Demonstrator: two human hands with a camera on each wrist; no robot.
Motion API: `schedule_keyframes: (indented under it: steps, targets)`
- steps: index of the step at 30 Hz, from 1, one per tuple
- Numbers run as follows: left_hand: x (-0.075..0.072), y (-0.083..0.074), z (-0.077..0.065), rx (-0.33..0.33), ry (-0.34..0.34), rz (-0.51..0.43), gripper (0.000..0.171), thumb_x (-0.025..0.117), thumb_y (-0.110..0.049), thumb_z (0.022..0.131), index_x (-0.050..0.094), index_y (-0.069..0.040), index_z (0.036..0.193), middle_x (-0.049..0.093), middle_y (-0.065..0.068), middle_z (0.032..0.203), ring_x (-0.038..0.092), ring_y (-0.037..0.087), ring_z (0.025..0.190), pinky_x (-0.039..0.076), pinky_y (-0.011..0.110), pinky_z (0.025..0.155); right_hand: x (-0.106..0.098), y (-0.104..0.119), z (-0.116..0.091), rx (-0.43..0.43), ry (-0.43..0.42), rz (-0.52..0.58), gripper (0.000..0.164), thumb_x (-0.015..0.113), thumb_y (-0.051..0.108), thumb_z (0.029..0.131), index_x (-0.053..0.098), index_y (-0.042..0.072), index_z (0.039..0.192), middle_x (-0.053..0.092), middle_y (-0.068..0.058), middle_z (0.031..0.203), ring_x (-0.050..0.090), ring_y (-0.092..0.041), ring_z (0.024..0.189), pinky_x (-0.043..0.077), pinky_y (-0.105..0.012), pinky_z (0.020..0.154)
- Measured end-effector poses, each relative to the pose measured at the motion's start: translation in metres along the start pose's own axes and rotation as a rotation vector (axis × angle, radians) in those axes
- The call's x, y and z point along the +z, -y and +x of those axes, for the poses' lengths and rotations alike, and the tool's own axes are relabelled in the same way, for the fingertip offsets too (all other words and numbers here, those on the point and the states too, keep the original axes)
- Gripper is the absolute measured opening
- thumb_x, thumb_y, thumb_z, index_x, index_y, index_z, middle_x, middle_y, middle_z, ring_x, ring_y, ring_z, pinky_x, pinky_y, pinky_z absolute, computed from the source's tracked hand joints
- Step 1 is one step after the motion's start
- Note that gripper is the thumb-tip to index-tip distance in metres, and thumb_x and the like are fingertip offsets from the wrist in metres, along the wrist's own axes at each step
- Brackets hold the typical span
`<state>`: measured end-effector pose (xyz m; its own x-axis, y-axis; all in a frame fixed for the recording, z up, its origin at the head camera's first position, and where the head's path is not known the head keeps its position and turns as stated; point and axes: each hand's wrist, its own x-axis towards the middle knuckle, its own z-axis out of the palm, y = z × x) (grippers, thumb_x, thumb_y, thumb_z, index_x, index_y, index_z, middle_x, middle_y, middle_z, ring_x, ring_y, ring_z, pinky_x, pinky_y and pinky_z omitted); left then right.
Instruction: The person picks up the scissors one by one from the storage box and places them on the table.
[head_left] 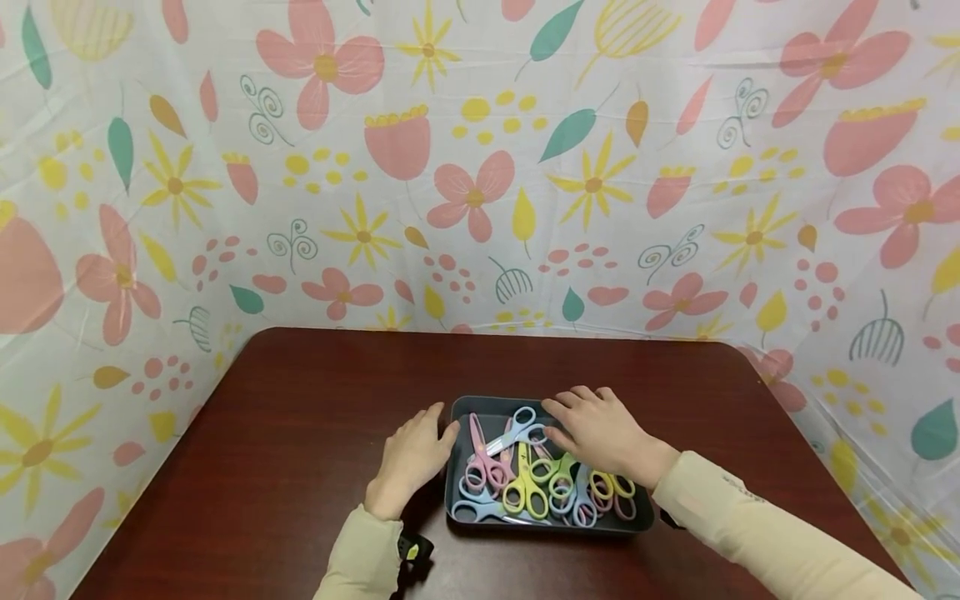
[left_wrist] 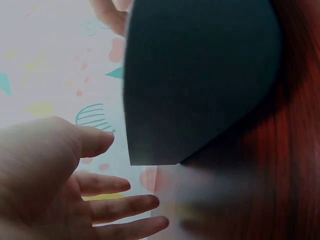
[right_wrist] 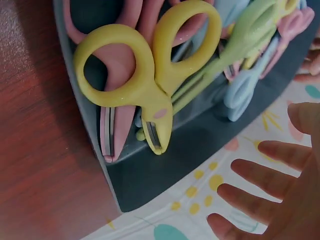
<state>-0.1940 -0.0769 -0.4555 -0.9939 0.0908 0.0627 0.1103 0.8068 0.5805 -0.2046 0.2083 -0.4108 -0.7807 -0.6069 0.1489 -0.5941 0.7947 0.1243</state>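
A dark grey tray [head_left: 491, 407] on the table holds several child-size scissors, among them pink scissors [head_left: 491, 468], yellow scissors [head_left: 522, 483], green scissors [head_left: 561, 477] and blue scissors [head_left: 513, 433]. My left hand [head_left: 416, 454] is at the tray's left side, fingertips close to the rim and nothing held. In the left wrist view its fingers are spread beside the tray's outer wall [left_wrist: 200, 80]. Over the tray's right back part reaches my right hand [head_left: 600, 429], fingers extended. The right wrist view shows it apart from the yellow scissors [right_wrist: 157, 107], holding nothing.
The tray stands on a dark red-brown wooden table [head_left: 337, 392]. A white cloth with flowers and leaves [head_left: 480, 250] hangs behind the table and along both sides. A black device [head_left: 415, 548] is strapped at the left wrist.
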Motion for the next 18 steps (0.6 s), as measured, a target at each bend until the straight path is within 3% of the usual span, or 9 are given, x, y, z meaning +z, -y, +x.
schedule_keyframes:
  steps: [8, 18]
  targets:
    - [0.002, -0.003, 0.0, -0.021, -0.002, -0.063, 0.052, 0.058, -0.037, 0.097, 0.054, -0.004, 0.136, 0.059, 0.017, 0.131, 0.057, 0.04, 0.115, 0.042, 0.061, 0.091, 0.002, 0.002, 0.012, -0.056, 0.005, -0.01, 0.043, 0.064, 0.038, 0.093, 0.065, 0.01, 0.125, 0.067, -0.01, 0.112, 0.062, -0.03, 0.101, 0.047, -0.05, 0.08]
    - [0.007, -0.001, 0.003, -0.012, -0.001, -0.114, 0.044, 0.062, -0.027, 0.096, 0.059, 0.003, 0.128, 0.064, 0.021, 0.118, 0.063, 0.038, 0.103, 0.049, 0.053, 0.085, 0.013, 0.005, 0.022, -0.079, 0.105, -0.021, 0.04, 0.064, 0.034, 0.093, 0.065, 0.012, 0.126, 0.067, -0.009, 0.107, 0.064, -0.027, 0.093, 0.048, -0.044, 0.07]
